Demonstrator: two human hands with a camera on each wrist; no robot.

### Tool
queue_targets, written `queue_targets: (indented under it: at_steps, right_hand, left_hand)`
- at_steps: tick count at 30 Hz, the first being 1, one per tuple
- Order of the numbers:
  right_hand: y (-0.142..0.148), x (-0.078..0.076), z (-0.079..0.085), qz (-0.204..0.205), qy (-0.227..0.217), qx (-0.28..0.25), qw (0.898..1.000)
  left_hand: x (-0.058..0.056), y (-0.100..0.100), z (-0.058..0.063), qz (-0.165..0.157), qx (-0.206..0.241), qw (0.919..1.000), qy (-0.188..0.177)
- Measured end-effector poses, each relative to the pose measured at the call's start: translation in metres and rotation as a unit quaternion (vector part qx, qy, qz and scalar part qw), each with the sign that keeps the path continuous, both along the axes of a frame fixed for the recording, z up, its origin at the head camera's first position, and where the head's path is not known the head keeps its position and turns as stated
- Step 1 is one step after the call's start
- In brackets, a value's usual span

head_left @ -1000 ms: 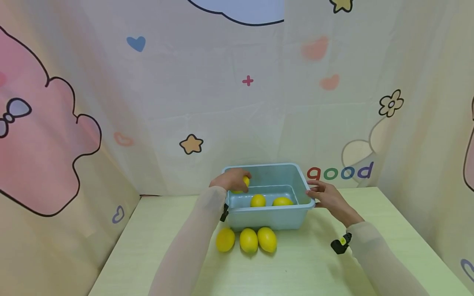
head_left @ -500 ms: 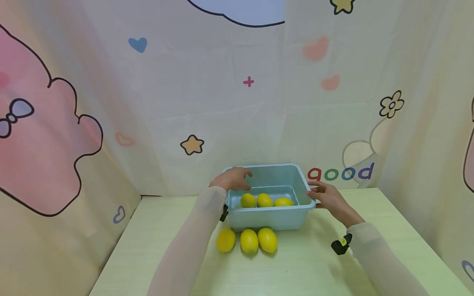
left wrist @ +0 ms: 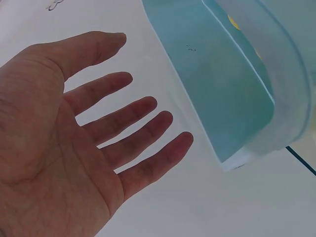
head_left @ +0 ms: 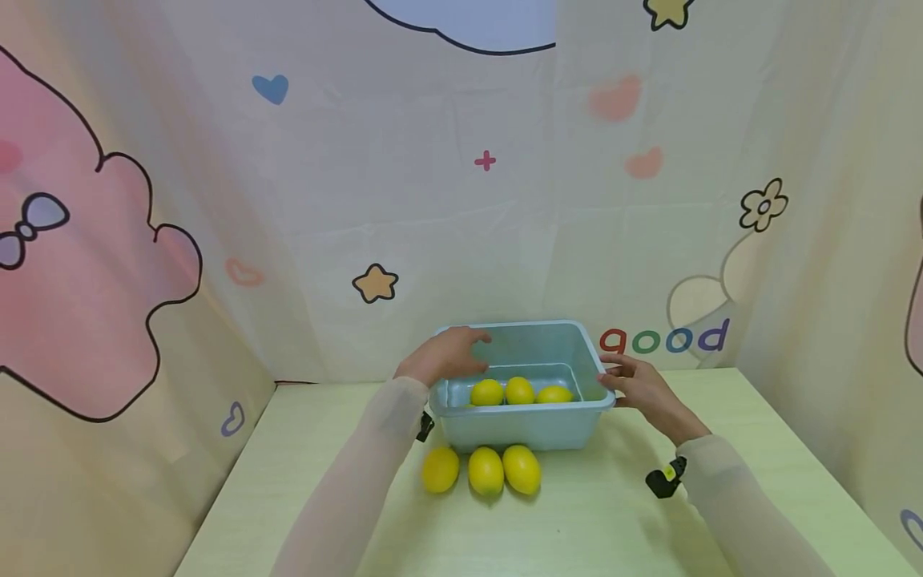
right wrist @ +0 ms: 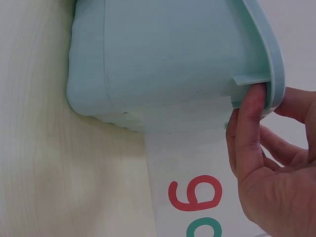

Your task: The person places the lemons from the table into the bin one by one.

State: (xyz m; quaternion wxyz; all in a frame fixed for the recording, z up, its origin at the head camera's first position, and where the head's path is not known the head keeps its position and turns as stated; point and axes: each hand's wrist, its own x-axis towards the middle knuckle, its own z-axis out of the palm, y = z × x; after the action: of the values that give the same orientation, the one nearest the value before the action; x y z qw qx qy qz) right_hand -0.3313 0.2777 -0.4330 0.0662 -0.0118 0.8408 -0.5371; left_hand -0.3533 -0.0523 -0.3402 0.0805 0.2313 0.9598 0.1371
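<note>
A light blue plastic bin [head_left: 519, 426] stands at the back of the table. Yellow lemons [head_left: 487, 393] lie inside it, partly hidden by the front wall. Three more lemons [head_left: 486, 471] sit in a row just in front. Over the bin's left end is my left hand [head_left: 449, 354], holding nothing. Its fingers spread apart beside the bin's rim [left wrist: 190, 94] in the left wrist view. At the right end my right hand [head_left: 644, 393] grips the rim, with fingertips [right wrist: 254, 98] tucked under the lip and the thumb on the other side.
A pale wood-look table [head_left: 577, 521] carries everything. Right behind the bin hangs a printed curtain [head_left: 433, 200], which also closes off both sides. Dark wrist cameras [head_left: 665, 478] sit at the sleeve cuffs.
My left hand lets go of a lemon, which now lies in the bin with the others, then draws slightly back to the left. The right hand stays on the rim.
</note>
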Motion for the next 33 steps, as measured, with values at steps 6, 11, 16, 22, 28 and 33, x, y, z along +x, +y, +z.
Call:
queue_targets:
  at_steps: [6, 11, 16, 22, 28, 33]
  right_hand:
    - [0.001, 0.000, 0.001, 0.002, 0.001, -0.002, 1.000]
    - [0.002, 0.000, 0.000, 0.001, 0.001, -0.001, 1.000]
    - [0.001, 0.001, -0.001, 0.000, 0.004, 0.002, 1.000]
    - [0.001, 0.000, -0.001, 0.000, 0.007, 0.012, 1.000]
    - [0.001, 0.000, -0.001, -0.003, 0.004, 0.011, 1.000]
    - [0.000, 0.000, 0.001, -0.006, 0.004, 0.015, 1.000]
  left_hand:
    - [0.011, -0.001, 0.001, -0.018, -0.004, 0.9996, 0.021]
    - [0.021, 0.000, 0.003, -0.025, -0.015, 0.9986, 0.045]
    - [0.032, -0.001, 0.004, -0.029, -0.002, 0.9984, 0.049]
    - [0.041, -0.005, 0.003, -0.034, 0.005, 0.9976, 0.059]
    - [0.049, -0.009, 0.002, -0.049, 0.018, 0.9954, 0.080]
    - [0.060, -0.014, 0.000, -0.049, 0.024, 0.9939, 0.096]
